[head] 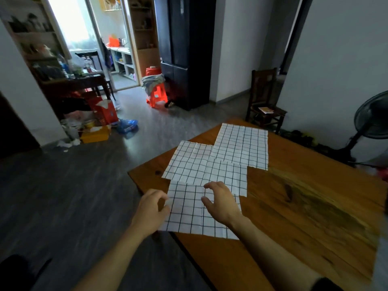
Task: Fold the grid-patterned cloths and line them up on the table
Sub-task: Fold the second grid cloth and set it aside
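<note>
Wooden table (pixel 304 206) bears 3 flat gridded cloths (pixel 241 145).

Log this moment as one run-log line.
stage: folding nearest white black-grid cloth | left hand: pinches its left edge | right hand: fingers curled above it, contact unclear | brown wooden table: three cloths overlapping, unaligned

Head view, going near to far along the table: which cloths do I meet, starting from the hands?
Nearest cloth under both hands → middle cloth → far cloth by the table's far edge.
</note>
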`<action>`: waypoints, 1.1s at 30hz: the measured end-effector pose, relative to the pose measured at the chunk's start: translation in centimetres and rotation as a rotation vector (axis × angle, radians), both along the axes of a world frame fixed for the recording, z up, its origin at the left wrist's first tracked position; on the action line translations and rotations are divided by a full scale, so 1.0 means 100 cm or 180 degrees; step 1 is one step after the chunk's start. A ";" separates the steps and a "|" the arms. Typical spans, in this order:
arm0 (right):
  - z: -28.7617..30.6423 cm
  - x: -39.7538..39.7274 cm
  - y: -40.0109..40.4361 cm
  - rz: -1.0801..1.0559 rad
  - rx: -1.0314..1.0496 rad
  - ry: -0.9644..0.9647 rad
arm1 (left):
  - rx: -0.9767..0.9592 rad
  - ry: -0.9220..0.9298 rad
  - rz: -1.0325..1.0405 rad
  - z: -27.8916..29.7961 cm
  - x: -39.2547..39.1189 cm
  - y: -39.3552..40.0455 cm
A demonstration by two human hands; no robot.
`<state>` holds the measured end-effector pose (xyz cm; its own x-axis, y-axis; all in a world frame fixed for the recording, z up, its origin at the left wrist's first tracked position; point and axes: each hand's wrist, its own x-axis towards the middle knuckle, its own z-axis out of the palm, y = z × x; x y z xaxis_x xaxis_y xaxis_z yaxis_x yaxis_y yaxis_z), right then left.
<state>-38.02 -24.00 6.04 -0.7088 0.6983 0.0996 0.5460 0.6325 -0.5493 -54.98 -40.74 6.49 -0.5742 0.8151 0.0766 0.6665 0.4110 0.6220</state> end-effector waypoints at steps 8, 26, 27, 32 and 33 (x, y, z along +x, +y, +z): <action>-0.001 -0.120 -0.038 -0.0388 -0.0046 -0.0088 | 0.0202 0.0032 -0.0372 -0.003 -0.120 -0.016; -0.034 -0.318 -0.006 -0.0974 -0.0302 -0.0147 | -0.0019 -0.0059 -0.0965 -0.034 -0.353 0.046; -0.041 -0.329 0.004 -0.1045 -0.0365 -0.0120 | -0.0072 -0.0015 -0.1039 -0.037 -0.364 0.057; -0.069 -0.365 0.044 -0.1352 -0.0706 -0.0046 | -0.0339 0.0176 -0.1347 -0.040 -0.420 0.115; -0.070 -0.369 0.051 -0.1413 -0.0724 -0.0037 | -0.0381 0.0231 -0.1429 -0.039 -0.430 0.128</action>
